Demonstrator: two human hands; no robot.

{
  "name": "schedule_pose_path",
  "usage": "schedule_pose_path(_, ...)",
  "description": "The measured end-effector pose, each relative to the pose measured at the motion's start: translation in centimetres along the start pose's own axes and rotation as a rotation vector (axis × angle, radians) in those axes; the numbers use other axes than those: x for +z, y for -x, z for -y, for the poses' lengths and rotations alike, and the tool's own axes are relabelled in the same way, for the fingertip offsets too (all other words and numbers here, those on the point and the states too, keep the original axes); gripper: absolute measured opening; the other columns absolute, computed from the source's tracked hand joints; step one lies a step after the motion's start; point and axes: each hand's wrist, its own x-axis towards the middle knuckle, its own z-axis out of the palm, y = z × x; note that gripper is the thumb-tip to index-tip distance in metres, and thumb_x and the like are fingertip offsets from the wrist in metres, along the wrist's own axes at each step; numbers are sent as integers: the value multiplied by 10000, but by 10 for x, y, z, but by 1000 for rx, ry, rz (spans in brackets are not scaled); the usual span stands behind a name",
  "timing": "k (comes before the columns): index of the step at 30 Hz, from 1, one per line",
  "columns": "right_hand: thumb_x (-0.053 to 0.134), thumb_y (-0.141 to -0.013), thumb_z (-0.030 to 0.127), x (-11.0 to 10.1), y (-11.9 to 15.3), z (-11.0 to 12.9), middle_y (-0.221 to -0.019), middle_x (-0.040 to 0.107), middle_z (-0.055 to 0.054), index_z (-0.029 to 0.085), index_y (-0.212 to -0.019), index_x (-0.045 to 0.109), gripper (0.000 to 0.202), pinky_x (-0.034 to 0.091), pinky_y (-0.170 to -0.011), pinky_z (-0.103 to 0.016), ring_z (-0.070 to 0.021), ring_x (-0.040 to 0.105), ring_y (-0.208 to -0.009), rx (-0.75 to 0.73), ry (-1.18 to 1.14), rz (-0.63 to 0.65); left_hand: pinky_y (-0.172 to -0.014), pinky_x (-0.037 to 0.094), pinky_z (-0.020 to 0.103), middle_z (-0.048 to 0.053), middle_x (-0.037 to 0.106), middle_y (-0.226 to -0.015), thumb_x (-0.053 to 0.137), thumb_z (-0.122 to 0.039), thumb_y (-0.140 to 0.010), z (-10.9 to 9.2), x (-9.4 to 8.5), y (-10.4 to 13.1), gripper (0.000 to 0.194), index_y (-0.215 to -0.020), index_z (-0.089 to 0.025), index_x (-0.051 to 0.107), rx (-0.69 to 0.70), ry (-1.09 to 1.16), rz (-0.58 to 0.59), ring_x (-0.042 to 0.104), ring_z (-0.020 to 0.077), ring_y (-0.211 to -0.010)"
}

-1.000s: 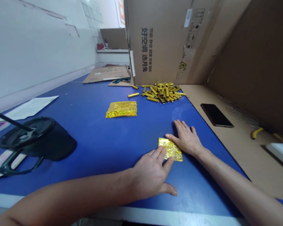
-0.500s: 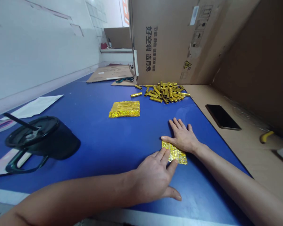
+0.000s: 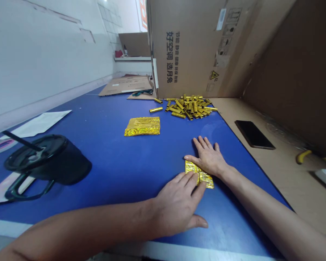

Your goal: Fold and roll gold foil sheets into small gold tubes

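Note:
A small gold foil sheet [image 3: 191, 167] lies flat on the blue tabletop [image 3: 119, 174], partly covered by both hands. My left hand [image 3: 176, 204] rests its fingertips on the foil's near left part, fingers stretched out and thumb spread to the right. Palm down, my right hand [image 3: 210, 159] lies flat with its fingers spread, the thumb and heel along the foil's far edge. A dark crease or edge line shows across the foil beside the left fingers. Farther off lies a stack of gold foil sheets [image 3: 142, 126].
A heap of small gold foil tubes [image 3: 190, 107] sits at the back, by a big cardboard box [image 3: 195, 47]. On the left stands a dark mug with a straw [image 3: 67, 163], near white paper [image 3: 40, 122]. A black phone [image 3: 254, 134] lies on cardboard at right.
My left fingers have shifted slightly right across the foil, and a dark line now shows on it. The right hand stays in place; the whole view has drifted slightly.

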Motion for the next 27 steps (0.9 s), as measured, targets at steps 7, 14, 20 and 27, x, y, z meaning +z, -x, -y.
schedule_pose_path(7,224,-678,734,-3,2,-2,-1384,230,-142,130,-1333,214,891,124,-965,-542,-303,138,-1262,-9,-23,-86,-956,250,373,174,421,-1224,432,-606,-723,1,3,0,705,-1214,-104,364,23,-6,19,355,282,-1156)
schedule_pose_path(14,280,-651,742,-16,13,8,-1402,174,-122,144,-1349,167,926,126,-974,-540,-293,104,-1272,-87,-111,1,-952,253,381,169,422,-1213,462,-594,-711,1,2,-1,707,-1217,-109,364,16,4,20,351,289,-1152)
schedule_pose_path(20,218,-666,742,-4,8,11,-1410,136,-132,133,-1348,170,915,100,-957,-568,-304,63,-1274,-119,-4,38,-957,242,387,167,427,-1207,463,-579,-720,-1,1,0,695,-1220,-106,359,15,11,24,346,290,-1154)
schedule_pose_path(27,186,-664,750,-2,-3,3,-1408,160,-124,140,-1350,160,919,114,-966,-543,-294,69,-1275,-68,10,18,-940,273,356,154,462,-1166,462,-590,-713,0,3,0,682,-1184,-100,399,22,-2,-1,377,278,-1126)
